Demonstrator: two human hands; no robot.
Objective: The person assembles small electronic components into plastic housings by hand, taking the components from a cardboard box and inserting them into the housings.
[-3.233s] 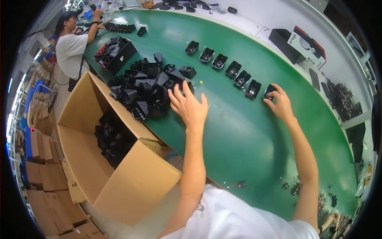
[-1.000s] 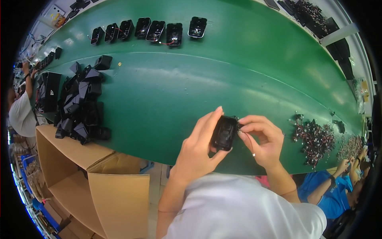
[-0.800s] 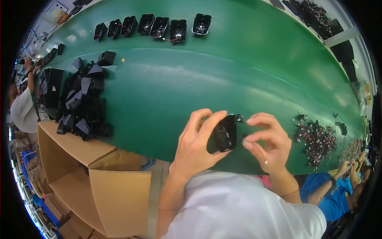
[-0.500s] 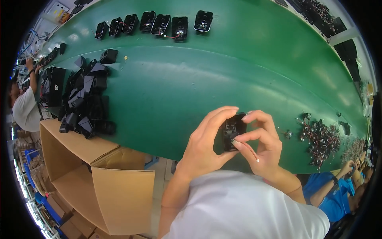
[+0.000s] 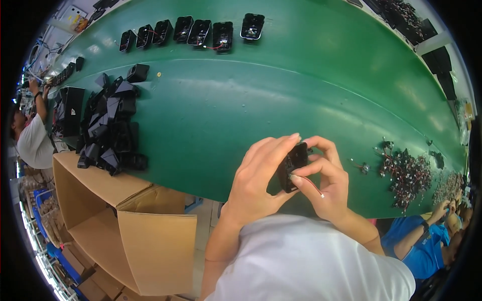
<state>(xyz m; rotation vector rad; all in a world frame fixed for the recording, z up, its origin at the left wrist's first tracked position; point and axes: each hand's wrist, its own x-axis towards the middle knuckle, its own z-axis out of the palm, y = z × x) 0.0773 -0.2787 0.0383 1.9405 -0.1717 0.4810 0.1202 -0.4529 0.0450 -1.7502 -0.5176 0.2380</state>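
Gripped end to end by your half-spread left hand (image 5: 253,185), the black housing (image 5: 295,161) was over the near edge of the green table (image 5: 216,125), long axis running away from you, far end leaning right. Your right hand (image 5: 329,186), thumb nearly meeting finger, pinched a wired piece (image 5: 314,186) at it.

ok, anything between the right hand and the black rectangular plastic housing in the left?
Nothing visible: the right hand is at the black rectangular plastic housing, which the left hand grips. A thin reddish wire ending in a white plug trails away from the housing. The exact contact spot is hidden.
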